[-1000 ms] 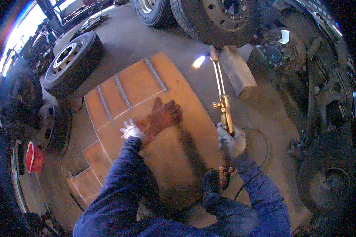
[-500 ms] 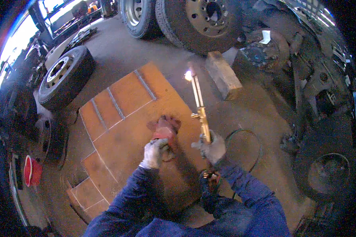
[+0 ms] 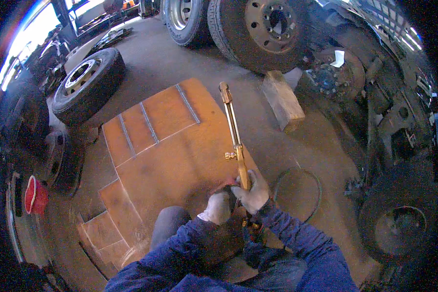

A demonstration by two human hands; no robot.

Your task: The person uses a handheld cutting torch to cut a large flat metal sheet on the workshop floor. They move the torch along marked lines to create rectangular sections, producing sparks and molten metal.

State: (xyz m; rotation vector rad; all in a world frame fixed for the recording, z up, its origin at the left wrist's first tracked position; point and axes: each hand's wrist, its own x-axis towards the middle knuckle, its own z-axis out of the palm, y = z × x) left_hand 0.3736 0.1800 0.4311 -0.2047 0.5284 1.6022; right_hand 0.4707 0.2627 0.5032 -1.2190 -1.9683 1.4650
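Note:
My right hand, in a grey glove, is wrapped around the lower end of a brass cutting torch. The torch points away from me, and no flame shows at its tip. Close against it, my left hand, also gloved, is closed on what looks like a red work glove, of which only a sliver shows. Both hands hover over the right part of a rusty steel plate marked with pale lines and three grey strips. The left fingers are partly hidden.
A wooden block lies beyond the plate, before large truck wheels. Another wheel leans at the left, near a red container. A hose curves along the floor at right. Dark vehicle parts line the right side.
My left hand has drawn the red glove nearer and right, up against my right hand. The bright flame at the torch tip is no longer visible. My knee has come into view.

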